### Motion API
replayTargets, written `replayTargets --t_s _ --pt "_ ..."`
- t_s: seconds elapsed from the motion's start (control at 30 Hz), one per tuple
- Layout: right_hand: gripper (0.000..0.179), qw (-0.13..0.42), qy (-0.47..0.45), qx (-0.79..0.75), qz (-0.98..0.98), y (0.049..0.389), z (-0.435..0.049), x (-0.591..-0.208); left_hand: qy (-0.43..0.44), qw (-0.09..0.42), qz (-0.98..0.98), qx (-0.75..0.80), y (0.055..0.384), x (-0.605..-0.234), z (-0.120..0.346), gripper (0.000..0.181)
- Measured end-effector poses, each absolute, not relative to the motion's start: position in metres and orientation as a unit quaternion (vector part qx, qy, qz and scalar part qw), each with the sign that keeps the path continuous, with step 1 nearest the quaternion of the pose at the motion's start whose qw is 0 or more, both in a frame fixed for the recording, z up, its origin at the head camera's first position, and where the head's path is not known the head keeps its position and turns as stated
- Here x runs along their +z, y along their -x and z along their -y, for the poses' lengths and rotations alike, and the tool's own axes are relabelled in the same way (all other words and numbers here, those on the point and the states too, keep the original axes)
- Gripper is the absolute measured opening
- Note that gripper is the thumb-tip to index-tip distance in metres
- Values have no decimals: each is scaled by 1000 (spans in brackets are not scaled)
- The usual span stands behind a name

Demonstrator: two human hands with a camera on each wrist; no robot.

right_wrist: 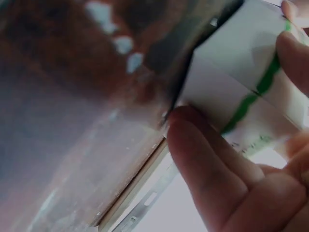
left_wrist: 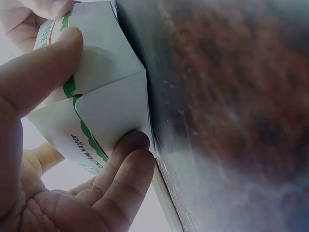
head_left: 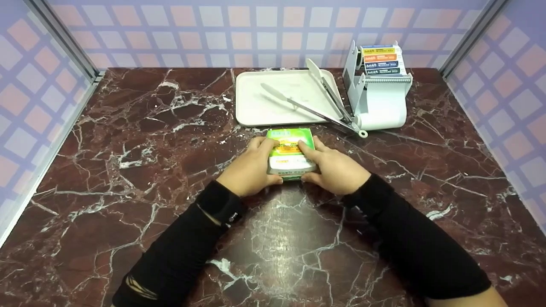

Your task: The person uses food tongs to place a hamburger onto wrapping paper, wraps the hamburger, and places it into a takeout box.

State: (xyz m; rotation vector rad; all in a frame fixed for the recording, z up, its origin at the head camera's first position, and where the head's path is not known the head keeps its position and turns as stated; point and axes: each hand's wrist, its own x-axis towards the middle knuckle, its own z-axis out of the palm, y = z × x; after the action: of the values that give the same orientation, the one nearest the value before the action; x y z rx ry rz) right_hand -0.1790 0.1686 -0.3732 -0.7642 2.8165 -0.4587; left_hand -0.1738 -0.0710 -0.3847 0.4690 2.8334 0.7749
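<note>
A green and white hamburger box (head_left: 290, 161) sits on the marble-patterned table between both hands. From the left side my left hand (head_left: 247, 170) grips it, its thumb on the near face and its index finger over the top. My right hand (head_left: 341, 169) mirrors this hold on the opposite side. In the left wrist view the box's white wall (left_wrist: 104, 53) shows a green scalloped edge and printed lettering, with fingertips against the side wall near the tabletop. The same green-edged box (right_wrist: 227, 82) appears between thumb and fingers in the right wrist view.
Behind the box lies a cream tray (head_left: 251, 104). Metal tongs (head_left: 307, 110) rest across it, arms spread, their hinged end past its right front corner. A white dispenser (head_left: 353, 87) with label rolls and a hanging paper strip stands right of it. Patterned panels (head_left: 256, 38) enclose the table.
</note>
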Motion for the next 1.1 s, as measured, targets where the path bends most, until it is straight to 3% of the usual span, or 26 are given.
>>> replayTargets --t_s 0.5,0.77,1.1 --pt "84 83 271 -156 -946 182 -177 -370 -157 82 -955 239 171 -380 70 94" --pt "62 86 265 -182 -943 184 -179 -370 -172 76 -952 241 173 -375 75 81" --pt "63 76 258 -181 -946 186 -177 -371 -168 84 -949 254 175 -374 76 74"
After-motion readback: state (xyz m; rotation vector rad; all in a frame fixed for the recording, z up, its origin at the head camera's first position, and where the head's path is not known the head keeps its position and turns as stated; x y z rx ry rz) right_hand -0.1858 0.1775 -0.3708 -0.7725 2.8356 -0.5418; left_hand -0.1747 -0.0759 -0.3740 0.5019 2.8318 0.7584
